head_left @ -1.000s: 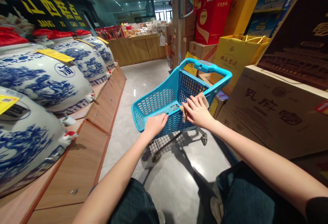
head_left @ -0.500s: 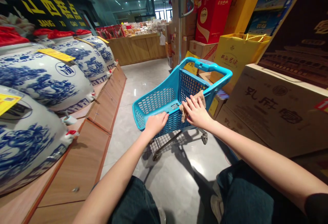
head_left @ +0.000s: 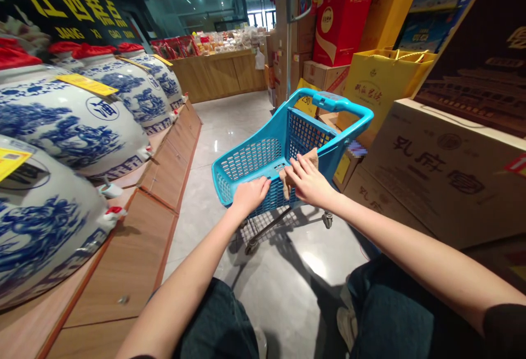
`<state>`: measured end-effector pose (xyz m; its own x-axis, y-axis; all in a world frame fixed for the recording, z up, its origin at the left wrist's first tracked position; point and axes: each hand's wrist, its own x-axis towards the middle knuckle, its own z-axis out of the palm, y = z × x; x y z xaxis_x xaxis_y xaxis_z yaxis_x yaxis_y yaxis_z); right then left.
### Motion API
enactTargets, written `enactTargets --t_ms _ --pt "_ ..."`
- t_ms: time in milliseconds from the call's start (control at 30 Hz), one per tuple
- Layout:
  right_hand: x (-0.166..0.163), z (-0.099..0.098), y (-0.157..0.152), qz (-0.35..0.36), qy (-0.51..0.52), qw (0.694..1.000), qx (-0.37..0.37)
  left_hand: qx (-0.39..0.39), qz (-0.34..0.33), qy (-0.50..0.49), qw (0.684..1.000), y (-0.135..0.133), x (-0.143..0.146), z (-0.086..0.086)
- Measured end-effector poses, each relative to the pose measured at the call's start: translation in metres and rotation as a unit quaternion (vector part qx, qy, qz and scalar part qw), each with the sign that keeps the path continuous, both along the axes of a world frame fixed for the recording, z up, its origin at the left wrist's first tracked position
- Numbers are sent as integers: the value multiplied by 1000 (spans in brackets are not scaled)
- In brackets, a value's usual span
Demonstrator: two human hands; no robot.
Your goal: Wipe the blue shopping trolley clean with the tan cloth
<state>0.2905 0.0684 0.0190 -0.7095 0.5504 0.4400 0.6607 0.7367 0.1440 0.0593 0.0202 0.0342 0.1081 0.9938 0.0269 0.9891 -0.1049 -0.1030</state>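
Observation:
A blue plastic shopping cart (head_left: pixel 250 156) with perforated basket walls stands in front of me, its handle toward the right. My left hand (head_left: pixel 249 194) is closed over the rim of the near side, thumb lying along the top edge. Further right on the same rim, my right hand (head_left: pixel 308 180) presses a tan cloth (head_left: pixel 286 182) against the side, its fingers draped over the rim and the cloth bunched beneath them. Part of the cloth sticks out above the fingers and part hangs below. Nothing lies in the visible part of the basket.
Large blue-and-white jars (head_left: pixel 61 123) with red covers line a wooden ledge (head_left: pixel 139 227) on the left. Cardboard boxes (head_left: pixel 447 167), a yellow bag (head_left: pixel 370 85) and a red box (head_left: pixel 343 19) are stacked close on the right. A counter with packaged goods (head_left: pixel 222 74) stands behind.
My right hand has slid a little left along the rim, taking the cloth with it. My left hand keeps its hold in the same place.

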Motion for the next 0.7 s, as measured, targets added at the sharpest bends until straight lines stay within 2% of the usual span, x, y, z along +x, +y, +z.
enactTargets --t_ms 67,200,300,433,533,700 --pt "1 4 4 20 -1 1000 -13 2 -1 -16 1000 0 0 -1" --pt "19 12 21 -19 38 999 -16 4 0 -25 1000 0 0 -1" --pt "19 8 19 -36 45 998 1 4 -1 -23 1000 0 1 -1" --pt "4 -3 4 9 10 1000 5 4 -4 -22 1000 0 0 -2" --pt "7 2 9 43 -8 999 8 4 -4 -28 1000 1 0 -3" --pt "26 16 29 -14 27 999 16 1 -8 -39 999 1 1 -4"
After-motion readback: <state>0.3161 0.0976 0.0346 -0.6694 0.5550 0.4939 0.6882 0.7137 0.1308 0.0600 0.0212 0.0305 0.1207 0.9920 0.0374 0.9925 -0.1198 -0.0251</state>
